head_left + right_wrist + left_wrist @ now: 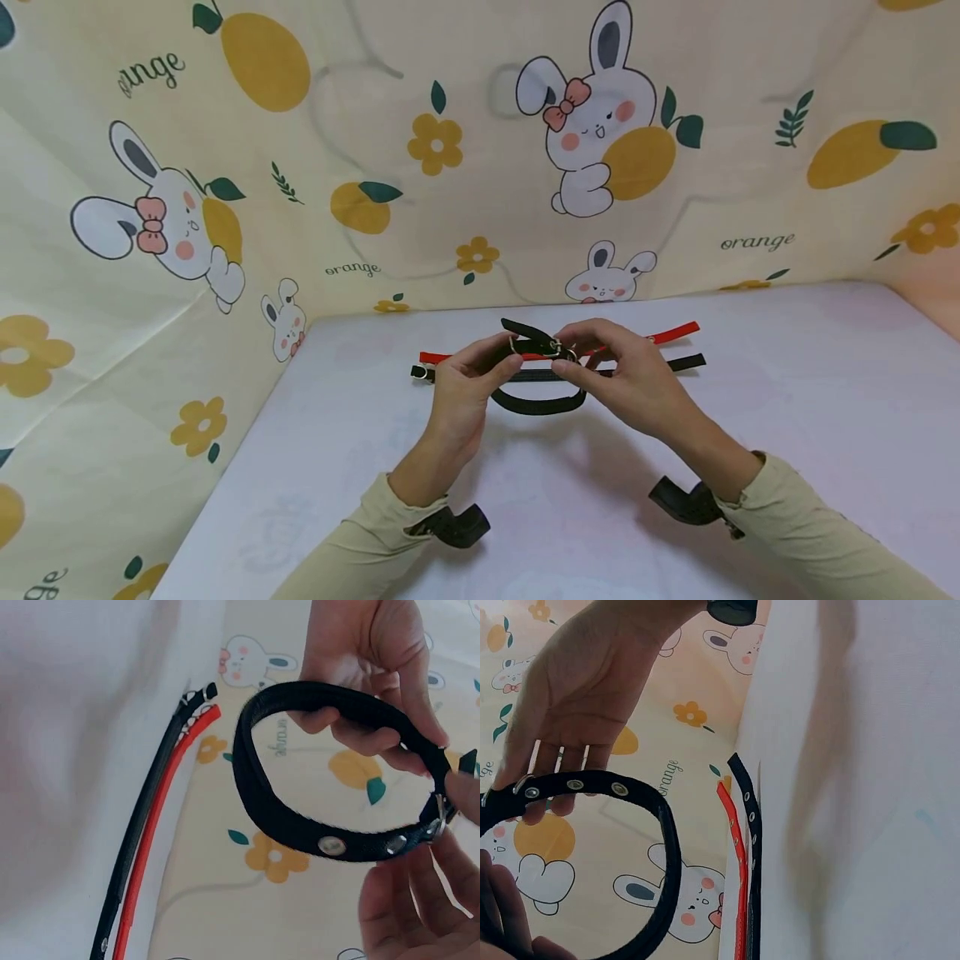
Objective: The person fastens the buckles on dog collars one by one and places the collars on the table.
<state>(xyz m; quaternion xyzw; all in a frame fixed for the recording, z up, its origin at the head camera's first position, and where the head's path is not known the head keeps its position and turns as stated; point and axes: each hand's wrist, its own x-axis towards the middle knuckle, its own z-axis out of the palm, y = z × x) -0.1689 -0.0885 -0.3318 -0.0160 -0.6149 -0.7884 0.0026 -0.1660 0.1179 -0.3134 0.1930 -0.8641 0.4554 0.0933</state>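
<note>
A black collar [536,407], closed into a loop, is held up above the table by both hands. My left hand [468,387] grips the strap on the left with thumb and fingers. On the other side my right hand [633,379] pinches the collar by its metal buckle [439,821]. The strap's loose tip [522,329] sticks up past the buckle to the left. Metal-rimmed eyelets [575,785] run along the band in the left wrist view. The right fingertips partly cover the buckle.
Behind the hands, a red collar [675,333] and another black collar [686,362] lie stretched out side by side on the white table [337,467]. A patterned cloth [465,75] with rabbits and oranges rises at the table's back and left. Each wrist carries a black camera [457,527].
</note>
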